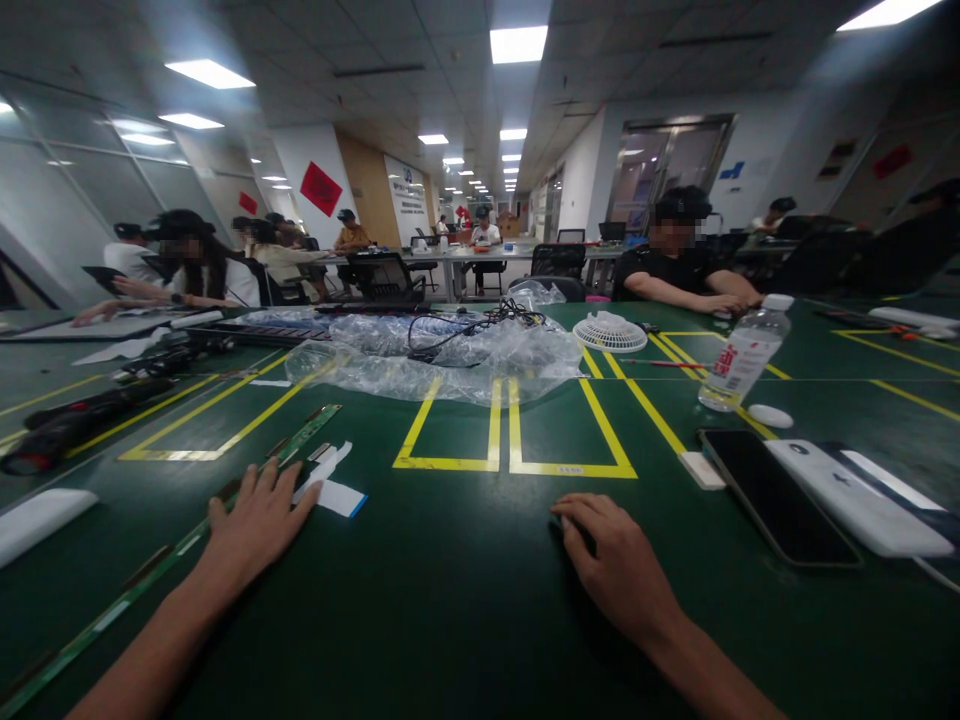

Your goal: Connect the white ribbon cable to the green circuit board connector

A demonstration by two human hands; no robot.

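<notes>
My left hand (pixel 255 520) lies flat with fingers stretched out on the green table (pixel 465 600), resting over a long thin green circuit strip (pixel 307 432) that runs diagonally from far right to near left. White tape pieces (pixel 334 480) lie just right of its fingertips. My right hand (pixel 611 565) rests palm down on the table with its fingers curled under; whether anything is beneath them is hidden. Yellow taped rectangles (pixel 510 465) mark the surface ahead of both hands.
Crumpled clear plastic with a black cable (pixel 465 345) lies at mid-table. A small white fan (pixel 609 332), a water bottle (pixel 742 358), a black phone (pixel 776 495) and a white device (pixel 855 495) sit at right. Other people sit at the far side and left.
</notes>
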